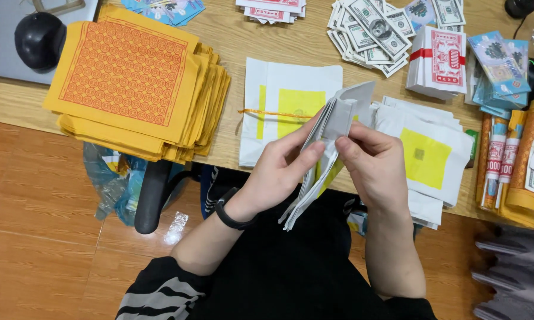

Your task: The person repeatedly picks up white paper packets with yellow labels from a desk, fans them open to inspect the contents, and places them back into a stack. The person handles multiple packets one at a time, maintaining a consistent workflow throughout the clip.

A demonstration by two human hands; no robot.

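Folded white paper bundle held upright over the lap, just off the wooden table edge; its lower sheets fan out and its inner faces are hidden. Left hand: thumb and fingers closed on the bundle's left side. Right hand: thumb pinching the top sheets, other fingers behind, out of sight. Stack of white sheets with yellow squares partly covered by the right hand. Blue plastic bag under the table; contents unclear. Rolls cut off at right edge.

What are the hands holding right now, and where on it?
Both hold one folded sheaf of white papers: left hand grips its left side, right hand pinches its upper right edge.
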